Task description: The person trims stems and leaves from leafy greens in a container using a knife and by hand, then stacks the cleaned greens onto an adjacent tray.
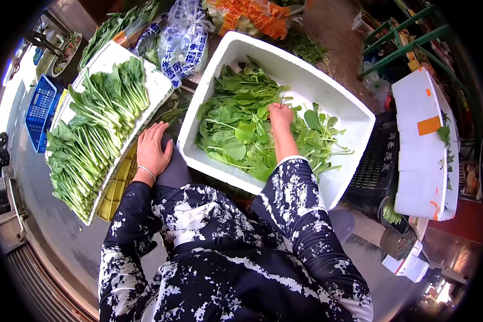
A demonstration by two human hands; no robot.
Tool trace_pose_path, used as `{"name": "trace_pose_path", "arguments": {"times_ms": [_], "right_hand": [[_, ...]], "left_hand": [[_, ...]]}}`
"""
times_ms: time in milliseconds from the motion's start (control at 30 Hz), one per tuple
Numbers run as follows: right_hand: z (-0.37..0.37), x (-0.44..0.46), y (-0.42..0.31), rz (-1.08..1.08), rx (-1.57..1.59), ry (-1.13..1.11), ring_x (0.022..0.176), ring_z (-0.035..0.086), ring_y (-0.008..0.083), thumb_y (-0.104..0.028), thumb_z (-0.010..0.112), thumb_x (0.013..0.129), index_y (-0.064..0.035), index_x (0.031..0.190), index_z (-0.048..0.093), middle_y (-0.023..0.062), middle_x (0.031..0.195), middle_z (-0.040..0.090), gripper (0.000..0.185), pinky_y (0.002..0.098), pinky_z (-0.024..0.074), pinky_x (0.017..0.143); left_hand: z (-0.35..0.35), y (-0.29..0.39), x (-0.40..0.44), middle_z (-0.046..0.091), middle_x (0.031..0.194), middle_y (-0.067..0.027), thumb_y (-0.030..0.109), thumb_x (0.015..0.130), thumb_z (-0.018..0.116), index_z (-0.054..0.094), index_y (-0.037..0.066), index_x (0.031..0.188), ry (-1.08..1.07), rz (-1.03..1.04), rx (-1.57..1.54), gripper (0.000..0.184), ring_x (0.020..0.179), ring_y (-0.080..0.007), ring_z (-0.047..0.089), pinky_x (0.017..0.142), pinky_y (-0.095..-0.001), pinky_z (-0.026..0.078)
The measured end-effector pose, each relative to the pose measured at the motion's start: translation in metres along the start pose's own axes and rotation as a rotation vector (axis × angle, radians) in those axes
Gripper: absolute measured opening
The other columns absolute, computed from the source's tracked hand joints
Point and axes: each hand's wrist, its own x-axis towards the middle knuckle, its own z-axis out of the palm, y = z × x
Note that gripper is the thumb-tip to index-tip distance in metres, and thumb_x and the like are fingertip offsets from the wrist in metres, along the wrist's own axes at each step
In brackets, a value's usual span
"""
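My right hand is inside a white foam box, closed with the fingers curled in. A thin dark tip sticks up beside its fingers, too small to name. Loose leafy greens fill much of the box around this hand, piled thickest on the left, with cut stems at the right. My left hand lies flat on my knee, fingers stretched out, holding nothing. Close to its left, neat rows of leafy greens with pale stems are laid on a white foam lid.
A blue crate and a yellow crate sit by the lid. Bagged vegetables lie beyond the box. On the right are a black crate, another white foam box and a green metal rack.
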Motion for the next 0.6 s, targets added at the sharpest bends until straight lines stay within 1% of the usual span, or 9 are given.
{"name": "trace_pose_path", "arguments": {"times_ms": [100,233,367,400,433,467,533,567,600], "right_hand": [[-0.005,-0.042,-0.023,0.073,0.419,0.065,0.057,0.051,0.0107,-0.004,0.066,0.070,0.0003,0.085,0.057,0.0043,0.074,0.058,0.018,0.0232,0.0410,0.050],[-0.004,-0.082,-0.012,0.037,0.565,0.014,0.054,0.050,0.0091,-0.005,0.064,0.075,0.0017,0.090,0.055,0.0052,0.082,0.058,0.019,0.0206,0.0412,0.049],[-0.024,-0.095,0.004,0.040,0.324,-0.369,0.058,0.058,0.0109,-0.009,0.063,0.078,0.0016,0.079,0.058,0.0052,0.073,0.060,0.012,0.0229,0.0453,0.051],[-0.051,-0.088,0.013,-0.052,0.164,-0.258,0.059,0.061,0.0177,-0.014,0.062,0.079,-0.0024,0.078,0.061,0.0056,0.067,0.062,0.012,0.0286,0.0467,0.053],[-0.075,-0.087,0.014,-0.047,0.172,-0.210,0.059,0.061,0.0177,-0.014,0.062,0.079,-0.0024,0.078,0.061,0.0056,0.067,0.062,0.012,0.0286,0.0467,0.053],[-0.101,-0.087,0.009,-0.197,-0.116,-0.065,0.059,0.061,0.0225,-0.016,0.062,0.080,-0.0058,0.081,0.062,0.0068,0.067,0.062,0.010,0.0326,0.0471,0.054],[-0.157,-0.086,0.004,-0.374,-0.445,0.148,0.068,0.059,0.0328,-0.019,0.060,0.079,-0.0145,0.086,0.065,0.0093,0.074,0.062,0.009,0.0406,0.0471,0.062],[-0.184,-0.082,0.005,-0.370,-0.449,0.211,0.068,0.059,0.0328,-0.019,0.060,0.079,-0.0145,0.086,0.065,0.0093,0.074,0.062,0.009,0.0406,0.0471,0.062],[-0.211,-0.076,0.010,-0.467,-0.623,0.323,0.072,0.059,0.0300,-0.018,0.061,0.078,-0.0140,0.087,0.065,0.0085,0.079,0.061,0.011,0.0387,0.0471,0.064]], "left_hand": [[0.001,-0.001,-0.001,0.052,0.120,-0.0083,0.022,0.077,0.057,0.050,0.011,0.116,0.006,0.013,0.011,0.042,0.115,-0.0249,0.045,0.099,-0.0385,0.030],[0.004,0.000,-0.001,0.053,0.118,-0.0077,0.020,0.076,0.058,0.052,0.011,0.112,0.030,0.046,0.009,0.038,0.114,-0.0245,0.045,0.098,-0.0388,0.031],[-0.003,0.010,-0.006,0.056,0.109,-0.0101,0.019,0.077,0.064,0.057,0.008,0.107,0.160,0.104,-0.028,0.033,0.111,-0.0282,0.048,0.095,-0.0376,0.033],[-0.026,0.045,0.002,0.055,0.101,-0.0107,0.012,0.071,0.069,0.060,0.007,0.098,0.254,0.108,-0.319,0.029,0.105,-0.0280,0.050,0.090,-0.0392,0.035],[-0.059,0.080,0.004,0.055,0.097,-0.0117,0.007,0.072,0.067,0.061,0.005,0.094,0.279,0.162,-0.447,0.022,0.102,-0.0274,0.051,0.092,-0.0404,0.035],[-0.094,0.106,0.004,0.055,0.096,-0.0113,0.003,0.074,0.064,0.061,0.004,0.094,0.309,0.319,-0.451,0.021,0.102,-0.0292,0.051,0.095,-0.0430,0.033],[-0.149,0.142,-0.008,0.055,0.095,-0.0134,0.004,0.080,0.052,0.057,0.002,0.094,0.570,0.599,-0.520,0.015,0.101,-0.0331,0.051,0.095,-0.0491,0.035],[-0.155,0.131,-0.006,0.055,0.095,-0.0138,0.015,0.084,0.047,0.056,0.005,0.095,0.908,0.840,-0.612,0.017,0.102,-0.0342,0.050,0.098,-0.0551,0.032],[-0.185,0.172,-0.004,0.056,0.096,-0.0141,0.027,0.088,0.040,0.056,0.008,0.097,1.207,0.877,-0.746,0.026,0.100,-0.0339,0.053,0.098,-0.0572,0.031]]}}
